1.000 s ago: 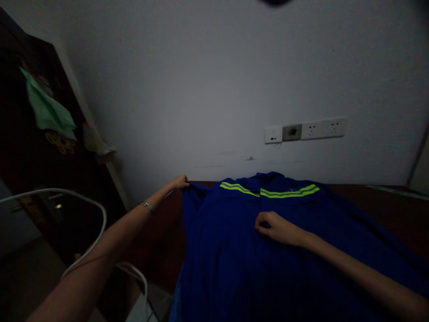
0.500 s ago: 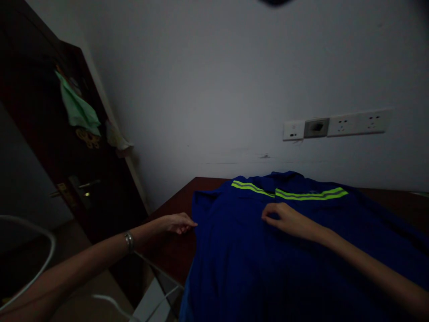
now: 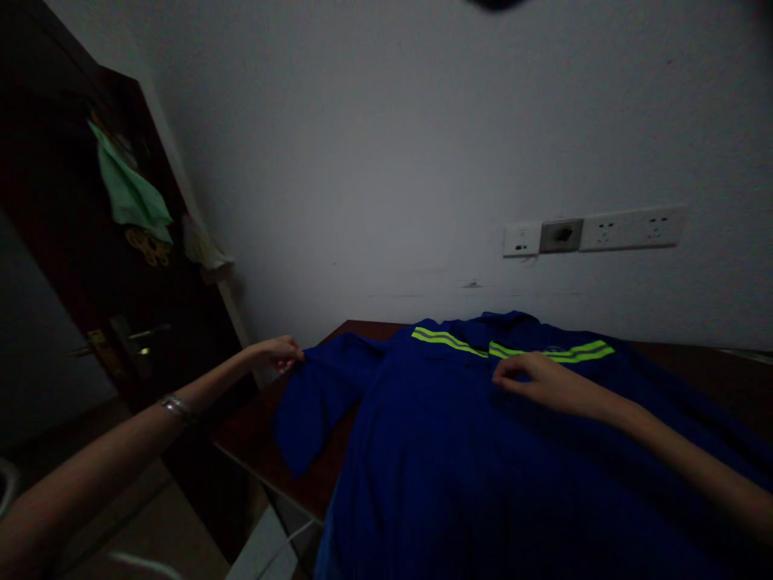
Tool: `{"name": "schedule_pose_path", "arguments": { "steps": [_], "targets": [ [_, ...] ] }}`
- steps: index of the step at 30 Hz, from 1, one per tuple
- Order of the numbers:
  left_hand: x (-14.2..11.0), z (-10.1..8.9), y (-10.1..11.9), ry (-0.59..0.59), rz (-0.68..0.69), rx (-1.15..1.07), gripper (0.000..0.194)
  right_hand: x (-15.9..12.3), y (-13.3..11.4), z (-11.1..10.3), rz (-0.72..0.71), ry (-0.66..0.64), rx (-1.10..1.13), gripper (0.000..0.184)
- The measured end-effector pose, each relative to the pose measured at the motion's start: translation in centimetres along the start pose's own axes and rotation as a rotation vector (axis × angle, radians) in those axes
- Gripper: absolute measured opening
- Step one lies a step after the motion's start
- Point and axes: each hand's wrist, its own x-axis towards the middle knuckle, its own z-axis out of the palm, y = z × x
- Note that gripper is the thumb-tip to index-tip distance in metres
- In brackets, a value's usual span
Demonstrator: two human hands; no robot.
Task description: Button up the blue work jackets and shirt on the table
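A blue long-sleeved jacket [image 3: 435, 435] with yellow-green and grey reflective bands across the chest lies spread over a dark reddish table. At its left, my left hand [image 3: 281, 353] pinches the upper edge of the sleeve [image 3: 326, 387], which is stretched out to the left with its lower part hanging down onto the tabletop. My right hand [image 3: 537, 380] is over the chest, just below the bands and partly covering one. Its thumb and forefinger curl together into a ring, with nothing visible between them. Whether it touches the cloth I cannot tell.
The table [image 3: 247, 439] meets a pale wall carrying a row of sockets and a switch [image 3: 595, 231]. A dark door [image 3: 175, 338] with a handle and a hanging green cloth [image 3: 130, 189] stands at left. A white cable [image 3: 145, 564] shows at lower left.
My left hand let go of the jacket's upper left edge, reached lower, then drew the sleeve out leftward. My right hand shifted slightly right and up over the chest. The view turned a little.
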Motion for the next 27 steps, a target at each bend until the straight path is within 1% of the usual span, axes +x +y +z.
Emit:
{"name": "schedule_pose_path", "arguments": {
  "steps": [3, 5, 7, 9, 11, 13, 14, 16, 17, 19, 20, 21, 23, 24, 25, 27],
  "targets": [
    [0.3, -2.3, 1.0, 0.174, -0.018, 0.235, 0.01, -0.4, 0.1, -0.4, 0.003, -0.035, -0.003, 0.019],
    [0.5, -3.3, 1.8, 0.328, 0.035, 0.303, 0.007, -0.6, 0.1, -0.6, -0.003, -0.056, -0.021, 0.019],
    [0.7, -3.9, 2.8, 0.499, 0.112, 0.371, 0.011, -0.7, 0.1, -0.8, -0.011, -0.062, -0.039, 0.02],
    [0.9, -4.3, 4.2, 0.635, 0.187, 0.411, 0.015, -0.8, 0.1, -0.9, -0.011, -0.056, -0.031, 0.021],
    [1.0, -4.3, 6.1, 0.745, 0.297, 0.425, 0.019, -0.7, 0.1, -0.9, 0.007, -0.016, 0.036, 0.022],
    [1.1, -3.8, 8.4, 0.823, 0.425, 0.421, 0.021, -0.4, -0.3, -0.6, 0.046, 0.056, 0.194, 0.027],
    [1.0, -3.3, 9.7, 0.846, 0.489, 0.414, 0.022, -0.1, -0.5, -0.4, 0.084, 0.095, 0.316, 0.032],
    [0.6, -1.6, 12.5, 0.843, 0.608, 0.396, 0.023, 0.5, -1.1, 0.3, 0.182, 0.167, 0.634, 0.039],
    [0.2, -0.4, 13.9, 0.823, 0.689, 0.38, 0.023, 0.8, -1.4, 0.7, 0.232, 0.2, 0.812, 0.04],
    [-1.1, 2.5, 16.3, 0.717, 0.847, 0.371, 0.025, 1.3, -1.8, 1.4, 0.307, 0.259, 1.133, 0.036],
    [-1.9, 4.2, 17.4, 0.651, 0.912, 0.377, 0.024, 1.5, -1.9, 1.7, 0.328, 0.279, 1.256, 0.035],
    [-2.9, 5.9, 18.2, 0.576, 1.004, 0.381, 0.023, 1.5, -1.9, 2.0, 0.343, 0.293, 1.35, 0.035],
    [-4.9, 9.3, 19.2, 0.449, 1.264, 0.368, 0.02, 1.3, -1.9, 2.1, 0.376, 0.3, 1.46, 0.039],
    [-6.0, 10.9, 19.5, 0.411, 1.382, 0.363, 0.02, 1.1, -1.8, 2.1, 0.386, 0.301, 1.488, 0.042],
    [-6.9, 12.3, 19.6, 0.394, 1.495, 0.373, 0.021, 0.8, -1.8, 2.0, 0.39, 0.306, 1.505, 0.043],
    [-8.4, 14.4, 19.6, 0.407, 1.655, 0.43, 0.023, 0.1, -1.6, 1.8, 0.38, 0.331, 1.528, 0.042]
  ]
}}
